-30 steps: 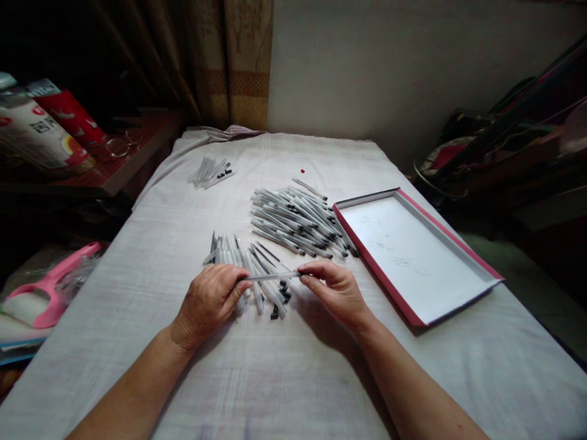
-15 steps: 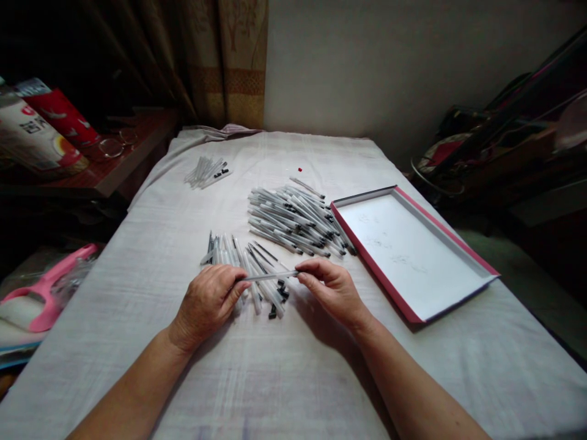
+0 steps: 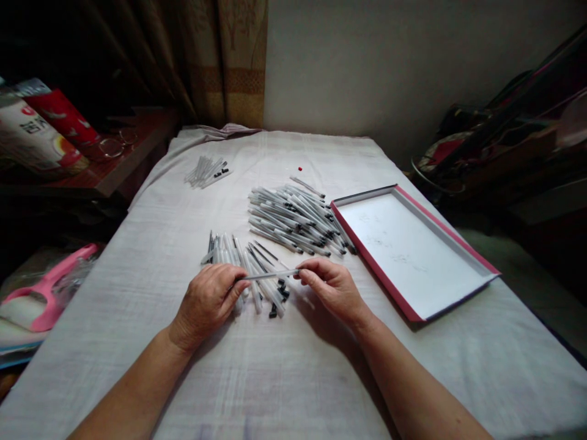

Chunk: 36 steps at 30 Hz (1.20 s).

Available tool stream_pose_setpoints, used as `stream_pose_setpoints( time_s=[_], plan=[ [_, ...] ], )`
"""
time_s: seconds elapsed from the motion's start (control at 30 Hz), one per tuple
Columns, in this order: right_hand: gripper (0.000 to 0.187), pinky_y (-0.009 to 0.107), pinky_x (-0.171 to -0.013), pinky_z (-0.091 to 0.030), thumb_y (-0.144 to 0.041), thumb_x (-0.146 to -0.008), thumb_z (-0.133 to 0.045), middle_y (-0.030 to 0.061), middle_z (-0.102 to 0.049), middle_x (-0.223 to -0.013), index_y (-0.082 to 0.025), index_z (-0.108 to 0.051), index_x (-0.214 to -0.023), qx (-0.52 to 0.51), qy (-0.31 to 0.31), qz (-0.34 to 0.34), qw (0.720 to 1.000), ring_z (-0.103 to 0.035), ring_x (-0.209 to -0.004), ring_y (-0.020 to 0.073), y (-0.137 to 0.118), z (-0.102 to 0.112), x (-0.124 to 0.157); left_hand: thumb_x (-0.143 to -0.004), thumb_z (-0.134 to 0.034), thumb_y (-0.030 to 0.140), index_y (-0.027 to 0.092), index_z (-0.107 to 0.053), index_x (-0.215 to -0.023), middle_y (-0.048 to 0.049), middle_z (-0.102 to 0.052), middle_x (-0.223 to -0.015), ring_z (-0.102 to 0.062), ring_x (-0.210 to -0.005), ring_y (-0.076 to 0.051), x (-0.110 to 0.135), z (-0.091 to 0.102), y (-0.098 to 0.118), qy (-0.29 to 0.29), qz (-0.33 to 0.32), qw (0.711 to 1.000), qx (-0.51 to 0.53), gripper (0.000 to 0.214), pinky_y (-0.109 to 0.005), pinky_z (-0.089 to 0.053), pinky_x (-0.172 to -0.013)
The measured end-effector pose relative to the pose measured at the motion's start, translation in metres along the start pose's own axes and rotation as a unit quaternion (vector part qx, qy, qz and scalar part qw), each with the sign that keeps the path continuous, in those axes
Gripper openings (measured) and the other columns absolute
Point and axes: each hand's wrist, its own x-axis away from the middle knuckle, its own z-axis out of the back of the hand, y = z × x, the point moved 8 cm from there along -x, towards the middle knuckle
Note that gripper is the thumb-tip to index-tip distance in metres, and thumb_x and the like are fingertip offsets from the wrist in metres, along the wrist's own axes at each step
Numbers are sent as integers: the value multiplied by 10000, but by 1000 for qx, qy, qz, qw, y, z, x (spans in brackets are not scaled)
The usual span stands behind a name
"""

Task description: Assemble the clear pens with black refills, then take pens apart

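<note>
My left hand [image 3: 208,302] and my right hand [image 3: 331,287] hold one thin clear pen [image 3: 270,275] level between them, each pinching an end with closed fingers. Under the pen lies a small loose heap of pen barrels and black refills [image 3: 247,266] on the white cloth. A larger pile of assembled pens [image 3: 296,220] sits just beyond it, towards the middle of the table. A small bundle of pens [image 3: 206,172] rests at the far left of the table.
A shallow white tray with a red rim [image 3: 413,250] lies to the right. A tiny red bit [image 3: 299,168] sits on the white cloth [image 3: 275,379]. A pink tool [image 3: 46,287] and packets [image 3: 41,134] lie off the table's left side.
My hands have scarcely moved; my right fingers have shifted slightly along the pen's end. The view has drifted a little.
</note>
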Motion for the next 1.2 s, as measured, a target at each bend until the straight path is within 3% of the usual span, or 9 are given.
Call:
stream_pose_setpoints(
  time_s=[0.23, 0.37, 0.57, 0.87, 1.1, 1.2],
  plan=[
    [129, 267, -619, -491, -254, -796, -628, 52, -736, -854, -202, -718, -872, 2, 16, 27, 999, -653, -731, 163, -3, 1, 1, -970, -455, 344, 198, -605, -888, -23, -678, -758, -637, -710, -173, 1, -2, -3, -5, 5, 1000, -3, 225, -305, -486, -689],
    [264, 250, -574, -483, -299, -788, -652, 65, -740, -899, -195, -699, -1026, -6, 6, 2, 1000, -663, -731, 166, 2, 0, 0, -973, -452, 338, 197, -597, -898, -25, -677, -770, -637, -718, -173, 1, 0, -1, 3, -1, 1000, -1, 216, -303, -489, -696],
    [243, 247, -574, -457, -316, -862, -559, 27, -698, -667, -181, -696, -713, 23, -10, -2, 1000, -603, -601, 137, 1, -2, -1, -967, -478, 305, 189, -579, -935, -27, -674, -791, -637, -726, -172, 2, 1, 1, 15, -17, 1000, 5, 157, -303, -488, -704],
    [145, 247, -547, -455, -279, -789, -649, 42, -729, -764, -187, -745, -846, 12, 10, 1, 1000, -618, -626, 149, 3, -1, 1, -971, -469, 304, 181, -588, -925, -27, -671, -798, -630, -737, -171, 3, -1, -2, 3, -17, 1000, -1, 178, -302, -483, -709],
    [74, 249, -597, -492, -203, -783, -670, 54, -738, -832, -207, -737, -815, -3, 53, 89, 995, -668, -755, 174, -11, 5, 1, -984, -434, 300, 180, -596, -899, -19, -664, -778, -612, -718, -169, 3, 1, -3, -4, -20, 1000, -13, 219, -300, -464, -696],
    [70, 243, -582, -493, -203, -793, -656, 53, -730, -837, -203, -719, -822, 10, 58, 90, 994, -661, -737, 165, -11, 8, 1, -990, -421, 297, 182, -593, -897, -17, -666, -777, -611, -713, -168, 3, 3, -7, -6, -18, 999, -27, 227, -298, -459, -696]
  ],
)
